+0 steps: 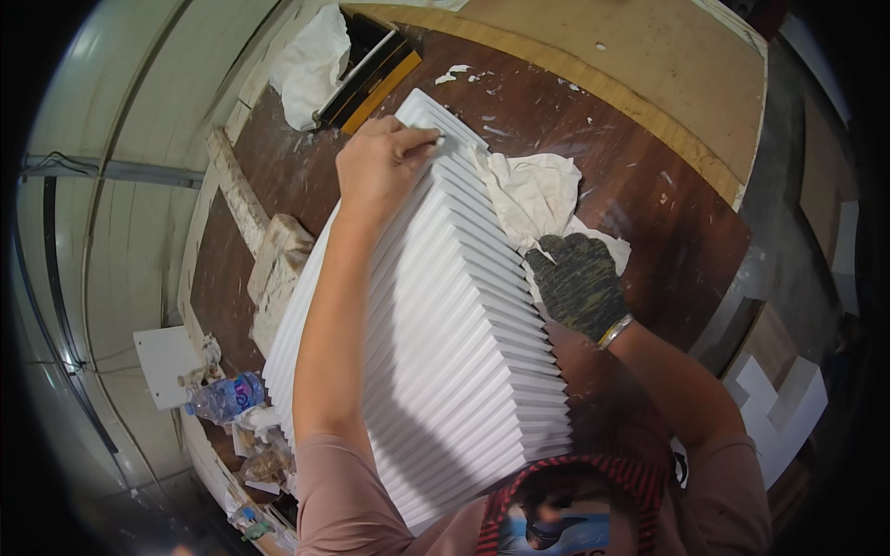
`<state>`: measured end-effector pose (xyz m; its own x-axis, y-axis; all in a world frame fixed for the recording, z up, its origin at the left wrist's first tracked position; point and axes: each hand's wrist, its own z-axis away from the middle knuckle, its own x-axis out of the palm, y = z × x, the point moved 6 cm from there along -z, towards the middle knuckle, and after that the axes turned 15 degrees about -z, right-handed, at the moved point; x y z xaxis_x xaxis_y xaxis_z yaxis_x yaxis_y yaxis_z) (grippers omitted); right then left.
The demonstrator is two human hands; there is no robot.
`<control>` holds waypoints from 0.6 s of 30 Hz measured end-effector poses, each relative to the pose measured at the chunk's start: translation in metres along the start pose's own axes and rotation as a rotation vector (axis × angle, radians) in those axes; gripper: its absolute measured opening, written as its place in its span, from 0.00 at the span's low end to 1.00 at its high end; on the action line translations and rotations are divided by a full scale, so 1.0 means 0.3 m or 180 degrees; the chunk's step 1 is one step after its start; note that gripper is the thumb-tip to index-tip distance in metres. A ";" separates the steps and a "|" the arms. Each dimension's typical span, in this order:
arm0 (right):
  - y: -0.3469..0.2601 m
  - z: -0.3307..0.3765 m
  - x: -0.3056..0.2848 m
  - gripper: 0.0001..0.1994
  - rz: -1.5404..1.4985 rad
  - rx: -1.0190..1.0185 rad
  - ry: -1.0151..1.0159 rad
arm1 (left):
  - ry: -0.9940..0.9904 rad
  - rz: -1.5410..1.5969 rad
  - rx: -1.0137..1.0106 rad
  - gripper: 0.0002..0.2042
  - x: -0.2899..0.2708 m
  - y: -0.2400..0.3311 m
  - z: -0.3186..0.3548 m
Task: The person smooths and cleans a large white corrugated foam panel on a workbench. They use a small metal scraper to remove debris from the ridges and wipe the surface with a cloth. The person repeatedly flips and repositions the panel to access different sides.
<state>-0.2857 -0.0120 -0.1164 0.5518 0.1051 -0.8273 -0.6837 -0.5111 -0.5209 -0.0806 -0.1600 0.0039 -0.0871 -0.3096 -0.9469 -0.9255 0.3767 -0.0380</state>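
A long white panel with stepped, corrugated ribs lies lengthwise in front of me and covers much of the tabletop. Over its far end is my bare left hand, its thumb and fingers pinched together at the ribs. Whatever sits in that pinch is too small to name. My right hand wears a dark green mottled knit glove, with a metal band at the wrist. It grips a crumpled white cloth that rests against the panel's right edge. Part of the cloth is hidden under the glove.
The brown tabletop carries white smears and scraps. At its far left stand a black and yellow open box and a white bag. Stained blocks, a plastic bottle and litter line the left edge. White pieces lie right.
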 end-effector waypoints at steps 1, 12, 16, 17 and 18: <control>-0.001 0.000 -0.002 0.17 -0.0005 -0.0008 0.0014 | -0.0092 0.0324 -0.0441 0.10 0.006 -0.034 0.000; 0.001 0.005 -0.002 0.17 0.0011 -0.0079 0.0090 | -0.0902 0.0658 -0.1603 0.21 0.025 -0.104 0.143; 0.000 0.002 -0.002 0.17 0.0017 -0.0058 0.0079 | -0.0851 0.0572 -0.1724 0.17 0.030 -0.100 0.150; -0.001 0.000 -0.002 0.17 0.0065 -0.0065 0.0066 | -0.0742 0.0552 -0.1666 0.16 0.026 -0.103 0.151; 0.000 -0.002 -0.006 0.16 0.0002 -0.0057 0.0115 | -0.0674 0.0548 -0.1604 0.15 0.023 -0.106 0.158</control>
<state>-0.2863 -0.0126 -0.1148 0.5684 0.0740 -0.8194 -0.6756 -0.5264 -0.5162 -0.0343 -0.1328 -0.0165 -0.2243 -0.0794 -0.9713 -0.9704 -0.0727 0.2301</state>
